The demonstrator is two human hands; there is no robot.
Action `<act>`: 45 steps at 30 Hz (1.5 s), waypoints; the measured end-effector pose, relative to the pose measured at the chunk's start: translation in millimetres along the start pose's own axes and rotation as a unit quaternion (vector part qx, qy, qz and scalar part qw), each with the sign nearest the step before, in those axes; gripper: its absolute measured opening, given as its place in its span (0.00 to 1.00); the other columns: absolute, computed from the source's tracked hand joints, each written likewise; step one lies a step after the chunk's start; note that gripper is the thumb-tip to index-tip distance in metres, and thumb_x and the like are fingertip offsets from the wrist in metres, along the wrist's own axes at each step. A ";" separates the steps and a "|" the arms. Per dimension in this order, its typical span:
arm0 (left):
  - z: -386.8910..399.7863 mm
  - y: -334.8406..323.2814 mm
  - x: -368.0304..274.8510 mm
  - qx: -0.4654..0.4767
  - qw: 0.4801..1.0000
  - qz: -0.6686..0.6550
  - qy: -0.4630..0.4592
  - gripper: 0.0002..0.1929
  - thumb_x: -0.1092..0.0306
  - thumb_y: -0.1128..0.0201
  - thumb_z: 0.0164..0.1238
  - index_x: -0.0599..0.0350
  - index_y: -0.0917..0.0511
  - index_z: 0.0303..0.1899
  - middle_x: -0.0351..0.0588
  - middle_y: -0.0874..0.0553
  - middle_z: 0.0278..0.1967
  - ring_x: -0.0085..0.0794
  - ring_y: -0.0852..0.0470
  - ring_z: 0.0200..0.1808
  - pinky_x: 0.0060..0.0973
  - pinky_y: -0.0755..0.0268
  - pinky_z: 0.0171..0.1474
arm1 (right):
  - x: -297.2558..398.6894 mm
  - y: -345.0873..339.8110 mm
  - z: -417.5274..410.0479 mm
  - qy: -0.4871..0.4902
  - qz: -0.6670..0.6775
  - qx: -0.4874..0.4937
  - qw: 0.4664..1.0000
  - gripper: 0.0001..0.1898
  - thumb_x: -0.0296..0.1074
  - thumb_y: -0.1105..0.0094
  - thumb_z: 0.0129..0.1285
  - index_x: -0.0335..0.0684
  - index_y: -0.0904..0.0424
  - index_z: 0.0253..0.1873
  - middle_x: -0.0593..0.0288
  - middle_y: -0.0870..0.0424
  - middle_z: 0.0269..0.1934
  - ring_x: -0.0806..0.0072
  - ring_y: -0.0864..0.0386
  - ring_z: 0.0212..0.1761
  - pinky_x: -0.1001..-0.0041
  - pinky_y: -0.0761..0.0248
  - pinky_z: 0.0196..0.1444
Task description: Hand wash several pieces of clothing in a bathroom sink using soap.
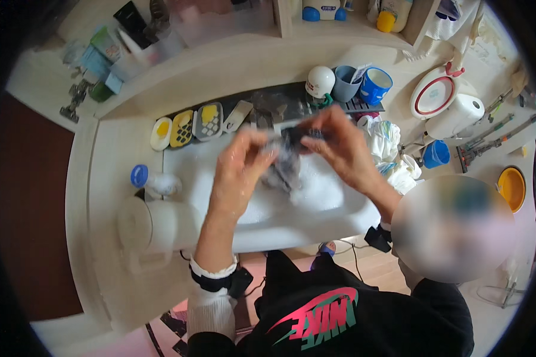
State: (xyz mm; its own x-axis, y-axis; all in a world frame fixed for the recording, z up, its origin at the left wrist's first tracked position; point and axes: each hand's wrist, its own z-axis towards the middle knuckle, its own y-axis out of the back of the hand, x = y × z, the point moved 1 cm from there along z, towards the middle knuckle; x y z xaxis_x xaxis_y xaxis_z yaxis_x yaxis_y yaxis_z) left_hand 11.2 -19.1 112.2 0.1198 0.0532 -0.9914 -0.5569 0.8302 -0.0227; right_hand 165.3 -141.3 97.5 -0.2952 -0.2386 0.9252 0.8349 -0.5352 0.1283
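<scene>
A dark, wet piece of cloth [286, 167], partly covered in lather, hangs between my two hands; motion blur hides its exact kind. My left hand [237, 174] pinches its left side between thumb and fingers. On the upper right, my right hand [341, 149] grips a darker bunched part of the same cloth. Both hands are wet and raised above a white washbasin [254, 238]. White suds [319, 189] lie in the basin below the cloth. Farther right, white bundled fabric [384, 143] rests beside the basin.
Soap dishes [182, 129] line the basin's back left. A blue-capped bottle [163, 182] and a white pitcher [154, 227] stand at left. Behind are a grey cup [346, 87] and a blue cup [377, 87]. A shelf [232, 42] overhangs the back.
</scene>
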 end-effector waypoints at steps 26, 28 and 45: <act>-26.2 -104.3 310.0 -0.233 0.793 -0.465 0.318 0.17 0.53 0.50 0.68 0.52 0.29 0.51 0.42 0.23 0.47 0.31 0.23 0.46 0.32 0.29 0.48 | -221.7 -41.1 -67.6 -0.257 -0.424 0.017 0.868 0.14 0.39 0.46 0.55 0.35 0.26 0.41 0.42 0.20 0.31 0.48 0.22 0.33 0.56 0.28 0.36; -26.5 -91.7 298.8 -0.241 0.789 -0.453 0.338 0.19 0.51 0.52 0.69 0.53 0.29 0.52 0.44 0.23 0.48 0.33 0.24 0.49 0.35 0.31 0.52 | -227.2 -39.2 -59.8 -0.278 -0.416 0.037 0.865 0.17 0.45 0.46 0.58 0.33 0.27 0.38 0.39 0.21 0.30 0.47 0.22 0.34 0.55 0.30 0.35; -27.9 -40.0 258.7 -0.141 0.779 -0.502 0.349 0.20 0.54 0.41 0.60 0.54 0.30 0.50 0.47 0.24 0.49 0.39 0.25 0.51 0.44 0.34 0.56 | -254.4 -30.3 -71.6 -0.240 -0.371 -0.079 0.894 0.12 0.37 0.56 0.66 0.35 0.33 0.47 0.45 0.21 0.29 0.54 0.20 0.31 0.59 0.29 0.30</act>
State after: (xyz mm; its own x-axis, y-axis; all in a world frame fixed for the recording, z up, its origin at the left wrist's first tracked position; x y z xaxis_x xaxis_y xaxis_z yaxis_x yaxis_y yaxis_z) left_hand 41.5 -54.1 -147.0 0.1904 -0.9400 -0.2830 -0.6408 0.0994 -0.7613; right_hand 181.9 -122.4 -167.3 -0.4758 0.5838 0.6579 0.4056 -0.5181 0.7530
